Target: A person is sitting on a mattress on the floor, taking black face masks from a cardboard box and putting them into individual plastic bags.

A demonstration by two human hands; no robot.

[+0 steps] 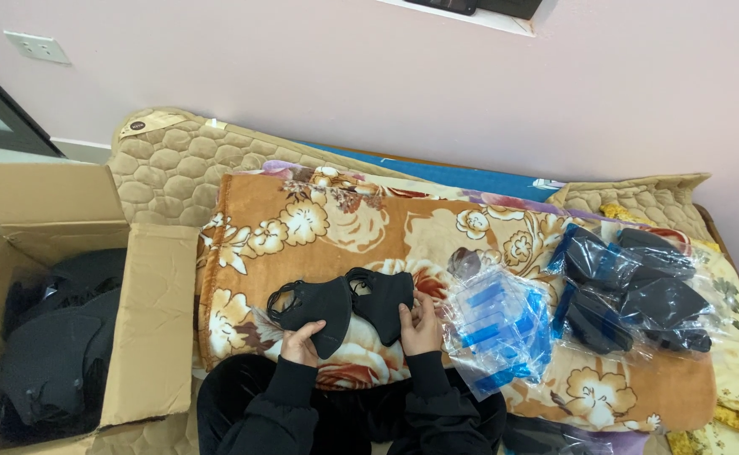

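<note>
One orange floral blanket (319, 227). One open cardboard box (154, 337) off its left edge. Packed masks (639, 295) near right edge, uncountable; empty bags (500, 329) centre. Two black masks at front edge: left hand (302, 344) pinching left mask (314, 307), right hand (421, 327) gripping right mask (384, 299).

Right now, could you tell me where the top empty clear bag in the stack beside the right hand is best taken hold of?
Probably the near lower corner of the stack of clear bags, approached from the side of the right hand. The bags lie flat and fanned on the floral blanket, with that corner's edges loose and overhanging toward the person. The far side abuts the packed black masks, leaving less room.
</note>
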